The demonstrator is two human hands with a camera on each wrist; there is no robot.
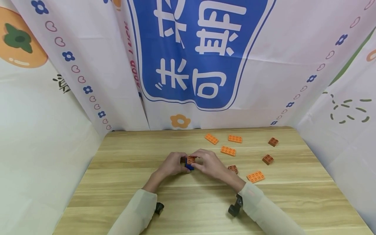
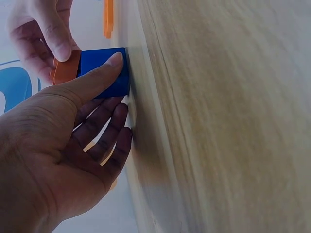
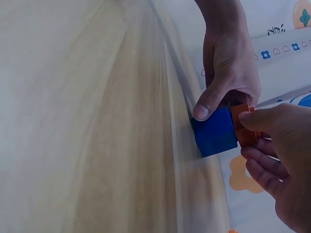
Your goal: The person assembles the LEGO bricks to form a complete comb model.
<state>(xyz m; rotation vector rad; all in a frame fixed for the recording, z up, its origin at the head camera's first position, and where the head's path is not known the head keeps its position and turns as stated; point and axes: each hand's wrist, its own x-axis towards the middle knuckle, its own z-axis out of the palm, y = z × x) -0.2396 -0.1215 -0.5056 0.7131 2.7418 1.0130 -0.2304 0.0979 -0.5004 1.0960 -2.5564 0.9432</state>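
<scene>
This is looking like a small booth (image 1: 44, 137): printed cloth (image 1: 261, 88) is hanging behind a wood-grain table (image 1: 188, 209) and along both its sides. Hearts (image 1: 51, 26), flowers (image 1: 175, 121) and a big fruit (image 1: 20, 39) (orange, green-leaved) are decorating the cloth, and a blue panel (image 1: 191, 49), lettered sideways, is spreading across the back. Whether a home, an office or a lab is lying beyond, the views are not showing.

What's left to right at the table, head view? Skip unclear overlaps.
Left hand → blue block → right hand → nearest orange brick → farthest brown brick.
</scene>
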